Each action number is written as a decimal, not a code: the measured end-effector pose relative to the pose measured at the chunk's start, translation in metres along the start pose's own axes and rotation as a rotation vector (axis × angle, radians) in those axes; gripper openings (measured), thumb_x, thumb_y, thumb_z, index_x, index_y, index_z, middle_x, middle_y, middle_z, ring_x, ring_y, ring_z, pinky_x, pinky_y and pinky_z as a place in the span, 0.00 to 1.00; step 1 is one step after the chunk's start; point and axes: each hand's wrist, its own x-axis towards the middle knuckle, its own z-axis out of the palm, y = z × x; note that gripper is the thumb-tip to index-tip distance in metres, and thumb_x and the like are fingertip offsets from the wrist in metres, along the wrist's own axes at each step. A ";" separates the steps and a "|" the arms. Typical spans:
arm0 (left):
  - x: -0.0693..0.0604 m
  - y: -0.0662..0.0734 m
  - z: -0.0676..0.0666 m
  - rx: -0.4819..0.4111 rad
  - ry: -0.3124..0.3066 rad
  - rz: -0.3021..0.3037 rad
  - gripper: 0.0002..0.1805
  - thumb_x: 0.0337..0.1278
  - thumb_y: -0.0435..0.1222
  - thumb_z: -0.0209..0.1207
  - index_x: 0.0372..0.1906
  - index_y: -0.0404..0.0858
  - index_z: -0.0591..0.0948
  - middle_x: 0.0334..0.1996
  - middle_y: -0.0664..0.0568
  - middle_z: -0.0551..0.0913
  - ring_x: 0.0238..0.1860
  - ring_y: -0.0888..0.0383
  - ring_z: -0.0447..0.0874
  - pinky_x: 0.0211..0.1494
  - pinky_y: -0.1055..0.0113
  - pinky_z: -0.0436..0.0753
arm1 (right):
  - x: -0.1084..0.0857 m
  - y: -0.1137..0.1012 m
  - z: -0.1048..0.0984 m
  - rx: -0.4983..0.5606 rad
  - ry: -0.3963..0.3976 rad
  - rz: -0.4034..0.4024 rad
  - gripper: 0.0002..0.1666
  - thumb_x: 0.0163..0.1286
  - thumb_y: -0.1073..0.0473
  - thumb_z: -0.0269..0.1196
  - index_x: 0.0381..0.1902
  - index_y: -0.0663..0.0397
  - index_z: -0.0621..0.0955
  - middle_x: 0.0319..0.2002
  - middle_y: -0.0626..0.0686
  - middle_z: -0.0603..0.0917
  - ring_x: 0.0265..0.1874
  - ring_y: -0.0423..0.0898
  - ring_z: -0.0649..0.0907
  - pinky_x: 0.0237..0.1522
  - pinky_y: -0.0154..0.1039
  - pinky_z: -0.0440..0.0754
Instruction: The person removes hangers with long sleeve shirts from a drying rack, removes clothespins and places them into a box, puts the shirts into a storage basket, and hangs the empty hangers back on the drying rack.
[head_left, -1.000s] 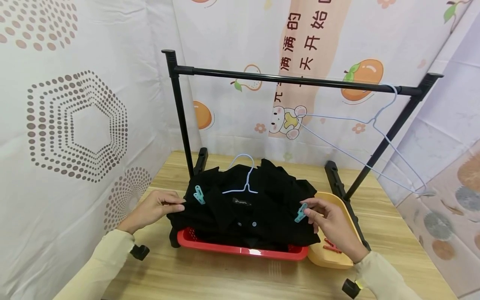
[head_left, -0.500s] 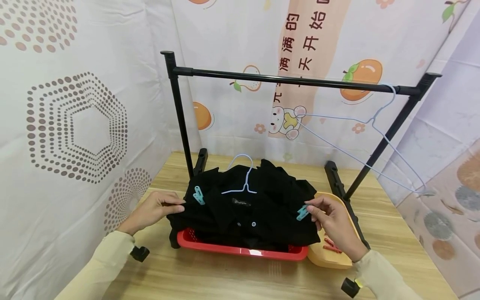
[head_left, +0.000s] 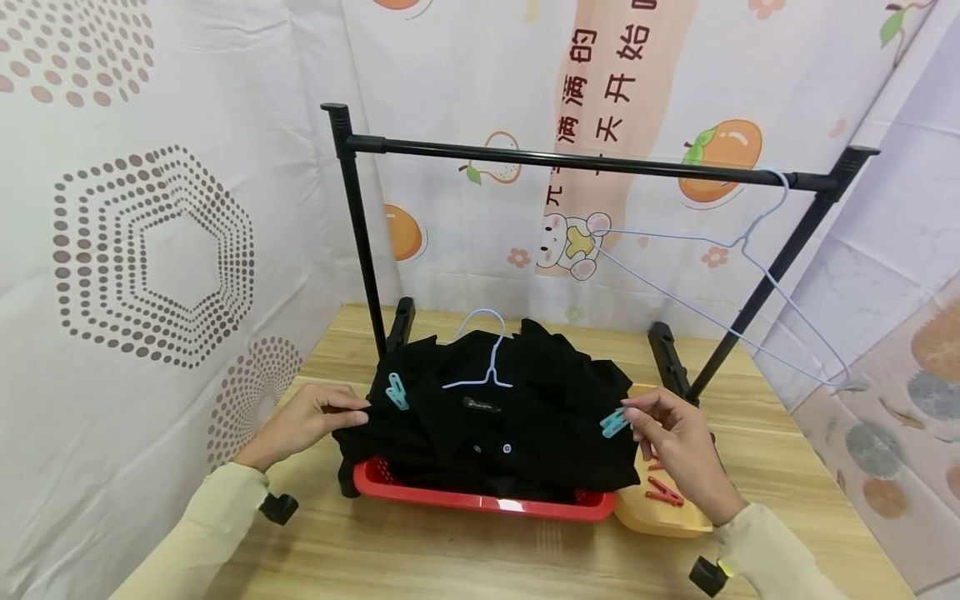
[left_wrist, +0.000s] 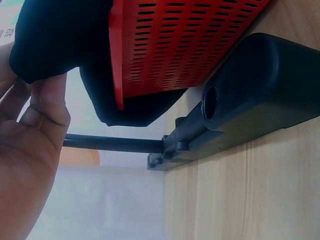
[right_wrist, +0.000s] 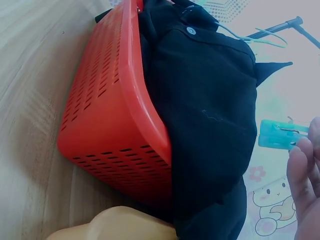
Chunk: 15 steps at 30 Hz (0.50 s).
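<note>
A black garment [head_left: 525, 417] with buttons lies over the red basket [head_left: 480, 500], and the hook of a light blue hanger [head_left: 492, 354] rises from its collar. My left hand [head_left: 315, 421] pinches the garment's left edge; the left wrist view shows black cloth [left_wrist: 60, 35] between thumb and fingers. Beside that hand, a teal clothespin [head_left: 397, 392] sits on the cloth. My right hand [head_left: 678, 442] pinches a second teal clothespin [head_left: 613, 422] at the garment's right side. In the right wrist view this clothespin [right_wrist: 282, 135] appears apart from the cloth.
A black rack with a top bar [head_left: 555, 158] stands behind and around the basket. From the bar's right end hangs an empty light blue hanger [head_left: 742, 242]. At the basket's right is a yellow tray [head_left: 652, 521] holding red clothespins [head_left: 664, 493]. Black rack feet [head_left: 279, 507] rest on the table.
My right hand has moved slightly right with its clothespin, which has turned to a flatter angle. The left hand keeps its place on the garment.
</note>
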 end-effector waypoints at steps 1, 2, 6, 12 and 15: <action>0.000 0.000 0.000 -0.001 0.000 -0.001 0.11 0.64 0.31 0.68 0.50 0.38 0.91 0.29 0.56 0.84 0.27 0.64 0.72 0.29 0.67 0.75 | 0.000 0.001 -0.001 0.004 0.003 0.002 0.09 0.75 0.68 0.63 0.48 0.70 0.82 0.24 0.59 0.79 0.15 0.49 0.76 0.16 0.39 0.78; 0.000 0.000 0.000 -0.005 0.000 0.000 0.11 0.64 0.31 0.67 0.50 0.37 0.90 0.29 0.56 0.84 0.27 0.64 0.72 0.29 0.67 0.75 | 0.000 0.001 -0.002 0.013 0.005 0.006 0.09 0.75 0.68 0.63 0.48 0.71 0.82 0.24 0.60 0.78 0.15 0.49 0.76 0.15 0.39 0.78; 0.000 0.000 0.001 -0.012 -0.001 -0.003 0.11 0.64 0.31 0.67 0.50 0.38 0.91 0.30 0.56 0.85 0.28 0.63 0.72 0.30 0.67 0.75 | -0.001 0.006 -0.006 0.033 0.014 0.028 0.11 0.76 0.68 0.62 0.50 0.72 0.80 0.25 0.61 0.78 0.16 0.49 0.76 0.16 0.40 0.79; 0.000 -0.002 0.001 -0.014 0.003 0.001 0.11 0.64 0.31 0.67 0.50 0.38 0.91 0.30 0.56 0.85 0.28 0.63 0.72 0.30 0.67 0.75 | -0.004 0.014 -0.012 -0.005 0.011 0.079 0.14 0.78 0.63 0.61 0.55 0.69 0.79 0.28 0.62 0.79 0.22 0.47 0.78 0.19 0.40 0.82; 0.000 -0.002 0.001 -0.018 0.005 0.002 0.11 0.64 0.31 0.67 0.50 0.39 0.91 0.29 0.56 0.84 0.27 0.63 0.72 0.30 0.67 0.75 | -0.006 0.020 -0.015 -0.033 0.011 0.107 0.17 0.79 0.61 0.60 0.58 0.68 0.78 0.29 0.60 0.80 0.24 0.47 0.79 0.22 0.40 0.83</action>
